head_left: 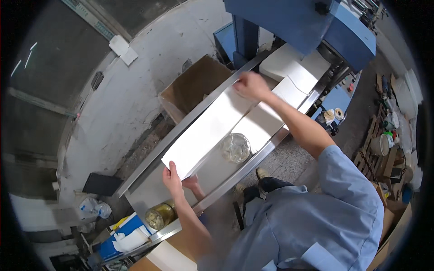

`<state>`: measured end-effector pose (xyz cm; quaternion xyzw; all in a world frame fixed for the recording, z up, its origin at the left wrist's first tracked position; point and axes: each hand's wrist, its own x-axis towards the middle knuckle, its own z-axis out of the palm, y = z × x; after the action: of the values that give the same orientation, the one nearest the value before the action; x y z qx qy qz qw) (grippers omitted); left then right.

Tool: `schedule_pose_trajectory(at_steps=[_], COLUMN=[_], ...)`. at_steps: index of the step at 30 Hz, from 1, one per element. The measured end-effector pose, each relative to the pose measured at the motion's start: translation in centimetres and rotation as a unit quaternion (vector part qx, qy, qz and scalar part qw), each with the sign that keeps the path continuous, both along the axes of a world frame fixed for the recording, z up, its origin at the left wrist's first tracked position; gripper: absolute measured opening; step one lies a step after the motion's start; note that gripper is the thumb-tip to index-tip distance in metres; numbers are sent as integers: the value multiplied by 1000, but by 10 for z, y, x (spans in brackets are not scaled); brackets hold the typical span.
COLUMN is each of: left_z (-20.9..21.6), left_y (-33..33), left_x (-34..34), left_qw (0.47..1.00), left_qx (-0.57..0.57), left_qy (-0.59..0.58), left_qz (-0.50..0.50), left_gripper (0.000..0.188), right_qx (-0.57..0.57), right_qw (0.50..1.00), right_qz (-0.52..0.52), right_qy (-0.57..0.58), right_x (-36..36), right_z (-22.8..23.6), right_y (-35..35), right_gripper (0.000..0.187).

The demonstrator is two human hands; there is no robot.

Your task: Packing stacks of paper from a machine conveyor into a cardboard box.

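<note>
Paper (208,131), in one long white strip, stretches between our two hands over the metal tabletop (147,189), and the work on it looks to us to be partway through. Our left fingers (172,168) pinch its near corner, which seems lifted a little, since a shadow and a reflection show beneath it. Our right fingers (242,86) are curled at its far end, but they are blurred, and we cannot tell whether they grip the edge or only brush along it. What we can count as done is that this strip lies straight, full length, well apart from the blue machine (289,22) to the right of our right fingers. What seems left is to finish with it and let it go, as neither end looks released yet. A second strip (258,128) lies below our right fingers, under that forearm, with neither hand on it, and more white sheets (282,63) sit just right of the same fingers, close to the machine; we cannot tell how many. To the right of our left fingers, on the tabletop, stands a round clear weight (236,148), near the paper but apart from it. A greenish jar (160,215) lies below our left fingers, beside that forearm, and an open cardboard box (194,86) sits left of our right fingers, beyond the tabletop's rail.
</note>
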<state>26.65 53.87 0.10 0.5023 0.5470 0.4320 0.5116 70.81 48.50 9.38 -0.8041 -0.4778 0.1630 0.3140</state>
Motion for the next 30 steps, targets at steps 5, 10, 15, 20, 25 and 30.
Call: schedule_pose_trajectory(at_steps=[5, 10, 15, 20, 25, 30], left_z=[9, 15, 14, 46, 38, 30], left_y=[15, 28, 34, 29, 31, 32], left_x=[10, 36, 34, 58, 39, 34], left_qw=[995, 986, 984, 941, 952, 954], left_qx=[-39, -8, -39, -51, -41, -51], left_qy=[92, 157, 165, 318, 287, 285], left_qz=[-16, -63, -56, -104, -100, -80], left_gripper=[49, 58, 65, 70, 65, 61], right_qx=[-76, -65, -153, -104, -4, -97], right_qw=[984, 989, 985, 993, 995, 993], right_qz=[40, 69, 76, 23, 6, 30], right_qy=[156, 114, 10, 47, 95, 53], right_x=[35, 16, -7, 3, 37, 24], right_z=[-38, -44, -24, -39, -63, -40], right_y=[-2, 4, 4, 3, 3, 3], right_gripper=[65, 76, 80, 67, 56, 60])
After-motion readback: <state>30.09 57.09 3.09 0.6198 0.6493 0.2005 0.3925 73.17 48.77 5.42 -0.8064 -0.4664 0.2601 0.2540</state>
